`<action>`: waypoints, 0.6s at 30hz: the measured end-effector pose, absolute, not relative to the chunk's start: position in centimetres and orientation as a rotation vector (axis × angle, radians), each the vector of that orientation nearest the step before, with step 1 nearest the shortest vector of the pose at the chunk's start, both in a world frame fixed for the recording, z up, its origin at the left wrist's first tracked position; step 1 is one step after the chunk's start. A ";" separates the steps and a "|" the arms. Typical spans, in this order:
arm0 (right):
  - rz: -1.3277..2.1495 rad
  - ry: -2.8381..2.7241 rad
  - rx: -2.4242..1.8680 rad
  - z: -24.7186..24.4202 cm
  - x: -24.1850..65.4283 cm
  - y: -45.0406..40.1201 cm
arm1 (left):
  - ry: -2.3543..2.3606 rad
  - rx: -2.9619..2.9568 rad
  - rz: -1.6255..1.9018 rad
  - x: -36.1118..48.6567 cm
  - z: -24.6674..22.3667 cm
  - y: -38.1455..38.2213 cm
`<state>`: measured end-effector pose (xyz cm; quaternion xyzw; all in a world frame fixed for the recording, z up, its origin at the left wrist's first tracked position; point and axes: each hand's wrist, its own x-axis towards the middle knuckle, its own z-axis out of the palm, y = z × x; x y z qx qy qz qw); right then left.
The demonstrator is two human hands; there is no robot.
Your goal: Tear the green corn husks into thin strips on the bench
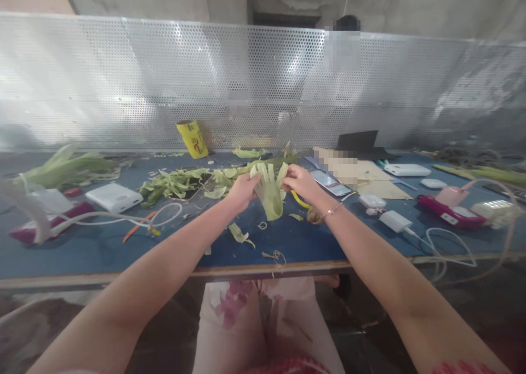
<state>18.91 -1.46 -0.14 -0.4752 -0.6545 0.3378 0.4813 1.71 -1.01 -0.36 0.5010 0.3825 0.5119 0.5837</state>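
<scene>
A wide pale green leaf [270, 196], resembling a corn husk and split into strips along its top, hangs in a curled loop above the blue table. My left hand [245, 190] pinches its left side, fingers closed. On the other side, my right hand [302, 181] is closed on one of the upper strips. The leaf's lower end bends round in a fold. Beneath my hands lie a small leaf scrap [239, 235] and a tangle of thin string [276, 256]. A heap of cut green leaf pieces [172, 185] lies to the left of my left hand.
Behind the blue table [164, 253] stands a perforated metal screen [164, 84], with a person beyond it. A yellow can [193, 138] leans at the back. Rightward are a phone [332, 183], brown paper [372, 171], a white charger [395, 220] and cables; leftward, a white box [114, 197] and a power strip [24, 230].
</scene>
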 end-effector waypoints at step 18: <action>0.761 -1.728 -1.079 0.2 18.6 -2.2 | 0.863 1.257 1.079 1.9 -0.4 -1.5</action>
